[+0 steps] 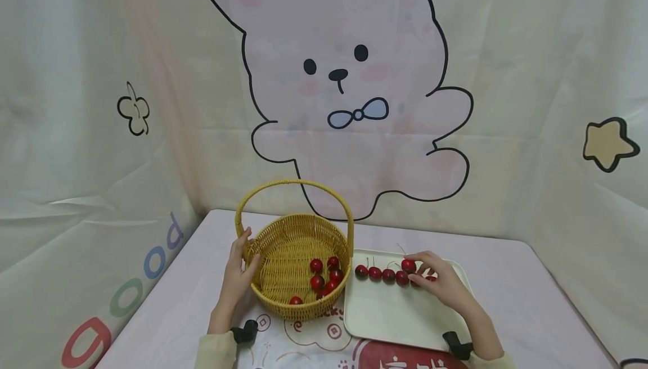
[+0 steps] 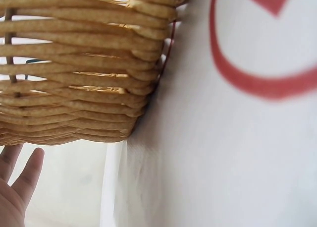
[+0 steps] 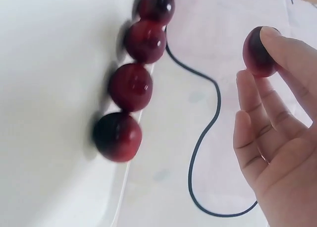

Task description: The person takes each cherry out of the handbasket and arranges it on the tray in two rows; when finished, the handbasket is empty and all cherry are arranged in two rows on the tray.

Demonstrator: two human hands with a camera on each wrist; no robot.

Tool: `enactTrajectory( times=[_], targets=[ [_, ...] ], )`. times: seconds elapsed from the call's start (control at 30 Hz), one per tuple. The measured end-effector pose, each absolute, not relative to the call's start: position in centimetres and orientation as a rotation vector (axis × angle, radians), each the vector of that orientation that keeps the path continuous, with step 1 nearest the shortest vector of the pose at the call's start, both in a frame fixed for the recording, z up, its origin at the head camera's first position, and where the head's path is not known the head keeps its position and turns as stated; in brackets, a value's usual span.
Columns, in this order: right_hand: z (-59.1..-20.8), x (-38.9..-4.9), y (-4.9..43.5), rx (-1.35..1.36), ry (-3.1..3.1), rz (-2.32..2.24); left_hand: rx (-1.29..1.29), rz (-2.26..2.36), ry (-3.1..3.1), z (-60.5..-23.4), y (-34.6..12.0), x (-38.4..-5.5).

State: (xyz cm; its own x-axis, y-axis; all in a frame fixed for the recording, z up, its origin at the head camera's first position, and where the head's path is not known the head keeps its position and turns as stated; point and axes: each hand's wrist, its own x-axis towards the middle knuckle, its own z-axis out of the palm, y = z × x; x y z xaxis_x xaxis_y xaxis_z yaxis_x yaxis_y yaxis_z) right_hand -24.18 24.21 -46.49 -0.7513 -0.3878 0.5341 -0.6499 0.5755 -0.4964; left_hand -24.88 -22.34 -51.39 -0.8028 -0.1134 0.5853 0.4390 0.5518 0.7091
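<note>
Head view: my right hand [image 1: 445,284] pinches a cherry [image 1: 408,266] between thumb and fingertips, above the row of cherries [image 1: 382,274] on the white tray [image 1: 400,318]. My left hand [image 1: 239,270] grips the basket [image 1: 283,296] rim, fingers curled.

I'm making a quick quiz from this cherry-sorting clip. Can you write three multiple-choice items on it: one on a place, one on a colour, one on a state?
1. Where does the row of cherries lie?
A. on the white tray
B. in the basket
C. on the bare cloth

2. What colour is the basket?
A. blue
B. yellow-tan
C. black

3. What is the right hand doing?
A. lying flat and empty
B. gripping the basket handle
C. pinching a cherry

Answers:
1. A, the row sits along the tray's far edge.
2. B, its wicker is yellow-tan.
3. C, the right wrist view shows fingertips round one cherry; the left hand grips the basket's rim.
</note>
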Motion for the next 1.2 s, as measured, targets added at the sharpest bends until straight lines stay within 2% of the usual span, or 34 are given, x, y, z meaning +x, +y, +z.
enactTrajectory(
  times=[0.5, 1.2],
  targets=[
    [-47.5, -24.6, 28.2, 0.647, -2.542, 0.840, -0.260, -1.238, -2.203, -51.2, -22.4, -24.9],
    [-48.3, -24.1, 31.6, 0.346, -2.868, 0.912, -0.271, -1.195, -2.201, -51.2, -22.5, -25.0]
  ],
)
